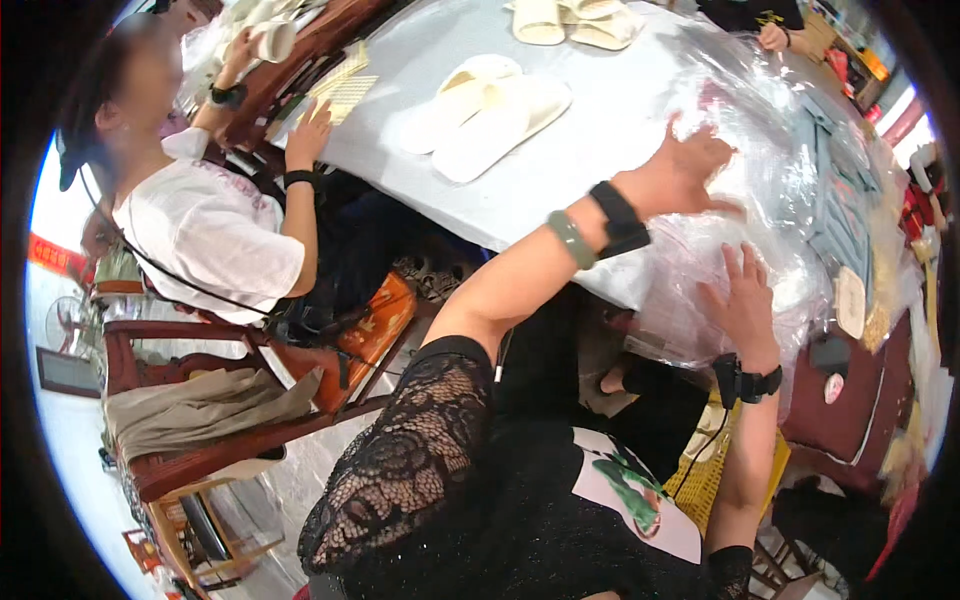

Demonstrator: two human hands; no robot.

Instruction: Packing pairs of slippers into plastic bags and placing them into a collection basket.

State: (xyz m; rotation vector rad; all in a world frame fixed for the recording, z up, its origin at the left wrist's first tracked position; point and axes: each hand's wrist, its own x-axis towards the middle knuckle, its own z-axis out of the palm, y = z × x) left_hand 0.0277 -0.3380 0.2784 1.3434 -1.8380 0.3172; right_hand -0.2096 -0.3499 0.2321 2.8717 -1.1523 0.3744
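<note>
My left hand [682, 172] is over the crumpled clear plastic bags [685, 315] on the white-covered table [385, 115], its fingers spread. Lower down, my right hand [742, 305] rests at the near side of the same plastic with its fingers apart. Neither hand grips anything that I can see. Left of my left hand lies a pair of white slippers [500, 120], one partly overlapping the other. More cream slippers [540, 22] lie at the far edge of the table.
At the left a seated person [215, 215] holds up white slippers [273, 42]. Another person's hand [773, 37] is at the far right. A grey-blue bag [835, 190] lies beyond the plastic. A wooden chair [165, 470] stands at the left, a yellow basket [708, 480] below the table.
</note>
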